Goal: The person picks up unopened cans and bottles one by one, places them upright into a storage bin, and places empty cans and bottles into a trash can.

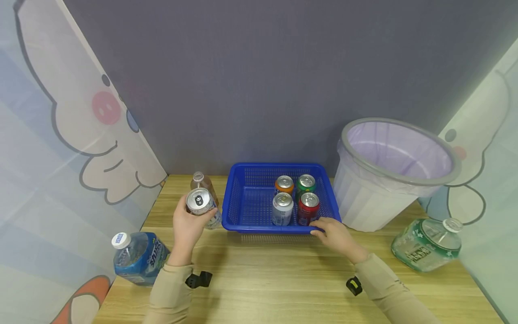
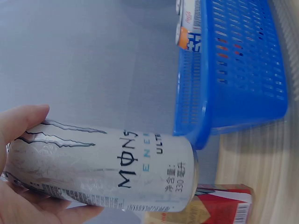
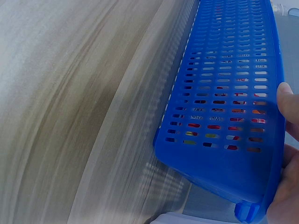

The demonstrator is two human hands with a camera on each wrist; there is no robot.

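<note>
My left hand (image 1: pixel 187 229) grips a white Monster energy drink can (image 2: pixel 103 163), its top facing up in the head view, just left of the blue plastic basket (image 1: pixel 232 198). At the basket's front right corner my right hand (image 1: pixel 335 235) holds the rim, with the thumb (image 3: pixel 286 99) on it in the right wrist view. Four would be a count, so: several cans stand upright in the basket's right half, among them an orange can (image 1: pixel 284 184), a green can (image 1: pixel 305 183), a white can (image 1: pixel 282 209) and a red can (image 1: pixel 309 209).
A brownish bottle (image 1: pixel 199 180) stands behind the held can. On the left is a blue-labelled bottle (image 1: pixel 141 258) with a white cap. A lined white bin (image 1: pixel 360 198) stands right of the basket, and a green-labelled bottle (image 1: pixel 425 245) is farther right. A grey wall rises behind.
</note>
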